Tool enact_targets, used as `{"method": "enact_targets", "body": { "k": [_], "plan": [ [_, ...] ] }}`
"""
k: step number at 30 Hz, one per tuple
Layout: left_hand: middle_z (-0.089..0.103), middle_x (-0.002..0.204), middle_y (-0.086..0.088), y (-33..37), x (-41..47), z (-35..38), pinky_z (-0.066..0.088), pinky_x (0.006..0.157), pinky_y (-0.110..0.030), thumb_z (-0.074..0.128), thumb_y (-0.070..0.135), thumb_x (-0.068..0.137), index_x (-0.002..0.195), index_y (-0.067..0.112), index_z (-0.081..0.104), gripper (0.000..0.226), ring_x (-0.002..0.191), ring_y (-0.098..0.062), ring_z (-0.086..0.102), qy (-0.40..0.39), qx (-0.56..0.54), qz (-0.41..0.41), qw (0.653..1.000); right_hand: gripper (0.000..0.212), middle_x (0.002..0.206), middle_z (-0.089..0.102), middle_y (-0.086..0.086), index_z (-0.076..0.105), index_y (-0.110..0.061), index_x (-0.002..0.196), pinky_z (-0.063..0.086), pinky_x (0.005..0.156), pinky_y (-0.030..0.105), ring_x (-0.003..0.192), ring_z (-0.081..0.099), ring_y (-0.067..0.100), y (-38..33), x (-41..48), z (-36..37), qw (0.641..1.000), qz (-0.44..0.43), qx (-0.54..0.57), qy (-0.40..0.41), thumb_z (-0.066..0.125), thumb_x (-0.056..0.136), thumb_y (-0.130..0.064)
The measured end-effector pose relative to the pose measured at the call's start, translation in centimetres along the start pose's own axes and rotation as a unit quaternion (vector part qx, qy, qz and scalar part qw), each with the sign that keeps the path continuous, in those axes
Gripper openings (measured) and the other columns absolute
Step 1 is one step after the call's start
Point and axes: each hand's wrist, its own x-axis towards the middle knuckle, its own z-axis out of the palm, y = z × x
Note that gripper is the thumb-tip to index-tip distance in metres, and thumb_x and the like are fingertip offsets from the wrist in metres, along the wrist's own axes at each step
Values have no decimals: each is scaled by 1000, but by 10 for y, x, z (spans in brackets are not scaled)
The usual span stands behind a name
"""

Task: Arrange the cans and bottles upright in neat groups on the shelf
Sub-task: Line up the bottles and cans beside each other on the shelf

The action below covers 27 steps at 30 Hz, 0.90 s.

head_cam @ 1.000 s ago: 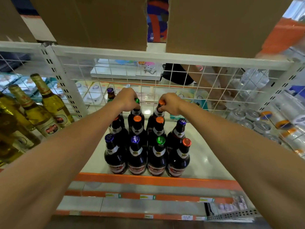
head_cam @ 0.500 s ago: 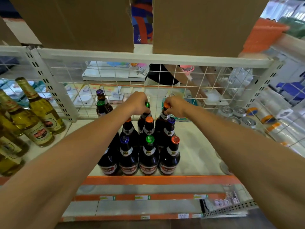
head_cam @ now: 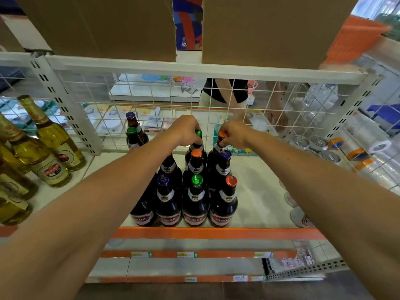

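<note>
Dark bottles (head_cam: 195, 198) mostly stand in neat rows on the shelf (head_cam: 259, 191) — left hand (head_cam: 187, 131) grips the green-cap bottle (head_cam: 198, 133), right hand (head_cam: 233, 135) the orange-cap bottle (head_cam: 222, 134) — with two strays (head_cam: 135, 136) apart behind.

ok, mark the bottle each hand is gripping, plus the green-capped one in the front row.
Held green-capped bottle (head_cam: 198, 133), left hand (head_cam: 186, 131): head view, on its cap.
Held orange-capped bottle (head_cam: 222, 134), right hand (head_cam: 234, 135): head view, on its cap.
Front green-capped bottle (head_cam: 197, 180): head view, on its cap top.
</note>
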Motion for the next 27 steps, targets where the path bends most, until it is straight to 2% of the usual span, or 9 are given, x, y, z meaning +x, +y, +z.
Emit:
{"method": "enact_targets", "body": {
  "k": [3,5,7,9,12,18,23,27],
  "plan": [
    [66,82,-13,2,2,-2,39,59,-30,82,30,77,87,1,70,33,78,-28,60,-10,0,-2,1000,18,93,51,5,57,-14,93,38,74,31,89,50,27,4,0,5,1000,-3,24,12,72,88,-24],
    [66,84,-12,2,2,-4,42,62,-31,82,29,78,92,2,71,32,81,-28,61,-22,3,0,1000,20,94,51,4,56,-17,96,42,81,35,94,50,28,6,0,7,999,-12,28,16,72,87,-25],
    [69,91,-13,2,3,-4,48,69,-35,82,29,78,97,1,72,35,86,-29,64,-25,2,1,1000,21,94,51,4,54,-17,93,39,77,33,94,50,29,7,0,7,999,-23,32,22,73,87,-25],
    [70,93,-15,1,4,-5,51,73,-38,82,29,78,98,1,72,35,88,-30,64,-24,7,3,1000,21,95,51,4,61,-12,101,34,72,29,90,50,25,8,0,6,999,-21,34,29,72,88,-25],
    [70,94,-14,1,6,-4,51,75,-38,81,29,78,100,2,72,36,88,-29,64,-28,9,5,1000,30,97,52,4,63,-8,110,34,72,29,88,49,24,10,1,7,999,-13,33,28,72,88,-27],
    [70,95,-16,0,4,-4,53,78,-42,81,29,78,99,1,71,36,89,-31,65,-28,16,-2,999,34,97,53,6,63,-7,111,37,73,31,89,52,26,9,1,9,999,-15,19,38,72,88,-30],
    [69,94,-17,5,1,-6,48,69,-38,80,28,80,99,1,71,35,86,-31,64,-27,28,-8,999,29,94,58,10,63,-7,102,38,69,32,87,55,29,10,0,11,998,-15,26,50,74,86,-29],
    [67,90,-15,5,1,-7,45,68,-37,79,26,81,96,2,71,30,87,-31,63,-33,33,-6,999,27,92,50,6,58,-12,98,34,68,31,84,50,27,8,-2,12,998,-17,26,50,74,86,-31]
  ]
}}
